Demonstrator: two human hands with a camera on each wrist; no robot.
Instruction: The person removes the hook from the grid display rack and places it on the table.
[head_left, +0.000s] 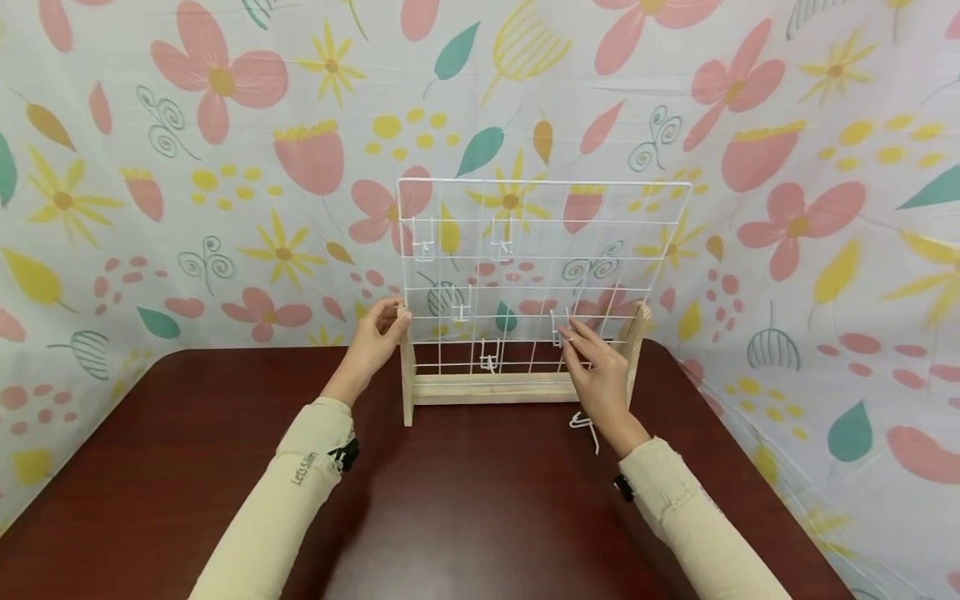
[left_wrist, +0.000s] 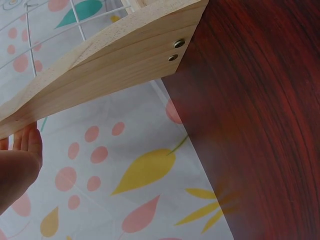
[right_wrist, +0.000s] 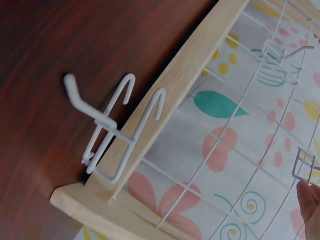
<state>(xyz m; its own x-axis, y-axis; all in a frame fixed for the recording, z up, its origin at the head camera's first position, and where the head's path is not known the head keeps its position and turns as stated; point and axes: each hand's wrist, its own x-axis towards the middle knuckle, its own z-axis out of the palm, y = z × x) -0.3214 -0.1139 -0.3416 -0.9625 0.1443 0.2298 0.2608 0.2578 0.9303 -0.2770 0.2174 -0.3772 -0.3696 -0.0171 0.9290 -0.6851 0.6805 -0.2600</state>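
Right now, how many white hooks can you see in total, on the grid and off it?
6. Two in the top row, one mid-left, one at bottom centre, one at the right hand's fingertips, one loose on the table. The hand may hide more.

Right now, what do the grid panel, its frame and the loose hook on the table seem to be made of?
Grid panel: thin wire, apparently metal with white coating.
Frame: pale unfinished-looking wood; grain and two screws show.
Loose hook: bent white-coated wire, likely metal.
Table: glossy dark red wood-grain surface.
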